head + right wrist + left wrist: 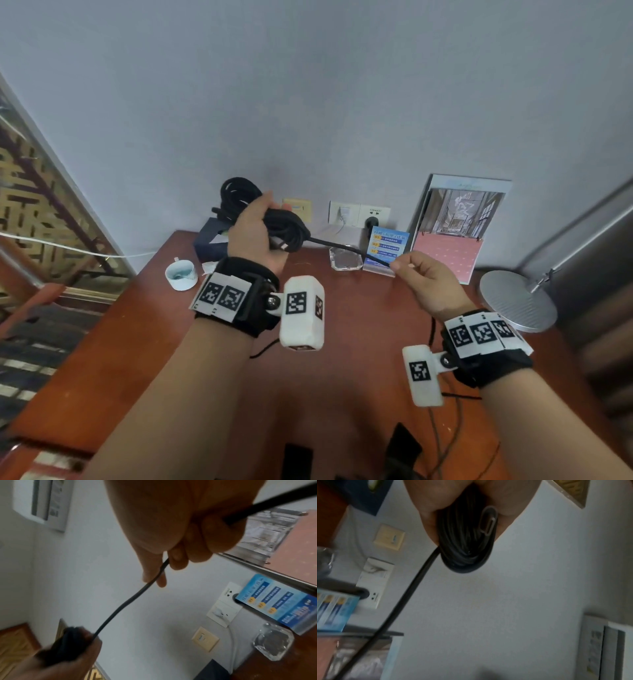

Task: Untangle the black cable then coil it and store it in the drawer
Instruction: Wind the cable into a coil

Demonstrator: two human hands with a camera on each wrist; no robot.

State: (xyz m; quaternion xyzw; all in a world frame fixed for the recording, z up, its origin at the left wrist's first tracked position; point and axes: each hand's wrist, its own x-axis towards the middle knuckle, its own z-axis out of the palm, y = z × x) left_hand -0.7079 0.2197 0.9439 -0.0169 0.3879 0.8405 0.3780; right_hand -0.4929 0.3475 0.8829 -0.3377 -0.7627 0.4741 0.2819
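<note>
Holding most of the black cable (270,219) as a thick bundle of loops, the left hand (255,233) has its fingers wrapped round the coil above the far left part of the desk (325,342). One metal plug end (488,520) is tucked against the palm with the loops. A single straight run leads from the coil to the right hand (428,281), which pinches it between thumb and fingers over the desk's far right side, the two hands held apart so the strand is taut. I judge the untangling done and the coiling nearly so: only this last stretch is left to wrap on. Storing has not begun, and no drawer shows in any view. A white cup (181,274) and a blue card (387,245) sit near the far edge.
</note>
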